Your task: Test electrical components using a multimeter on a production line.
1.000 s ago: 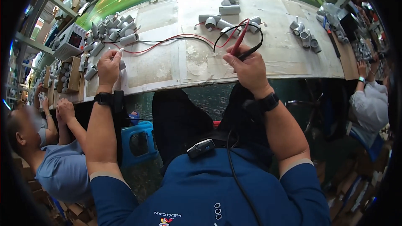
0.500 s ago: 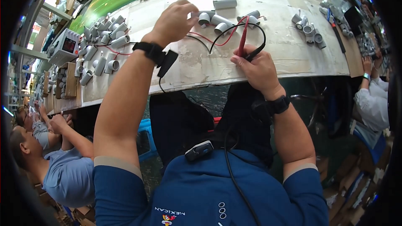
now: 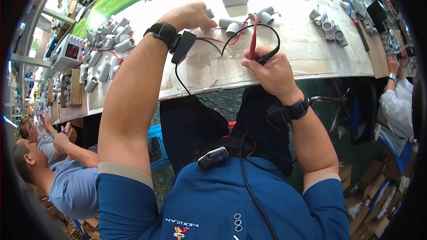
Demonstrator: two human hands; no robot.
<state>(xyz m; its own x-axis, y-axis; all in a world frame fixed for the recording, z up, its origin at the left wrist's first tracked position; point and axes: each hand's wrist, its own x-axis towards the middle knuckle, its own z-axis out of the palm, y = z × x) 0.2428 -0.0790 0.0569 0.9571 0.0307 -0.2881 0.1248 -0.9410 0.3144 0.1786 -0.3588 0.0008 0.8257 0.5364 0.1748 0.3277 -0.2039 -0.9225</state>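
My right hand (image 3: 273,71) is closed around a pair of test probes above the front part of the table. The red probe (image 3: 252,48) points up and away, and the black probe (image 3: 268,57) lies beside it with its lead looping over. My left hand (image 3: 189,15) reaches farther across the table, its fingers closed on a grey cylindrical part (image 3: 209,13), mostly hidden by them. Just right of those fingers lie grey cylinders (image 3: 231,23), with another pair (image 3: 265,15) farther right. Red and black leads run across the tabletop between my hands.
A pile of grey cylinders (image 3: 109,35) covers the left side, beside a boxy meter with a red display (image 3: 71,51). More cylinders stand at the back (image 3: 235,0) and right (image 3: 328,29). Co-workers sit left (image 3: 73,182) and right (image 3: 397,106).
My left hand has come down and right onto the grey cylinders, from raised to closed on one. My right hand with the probes has barely shifted.
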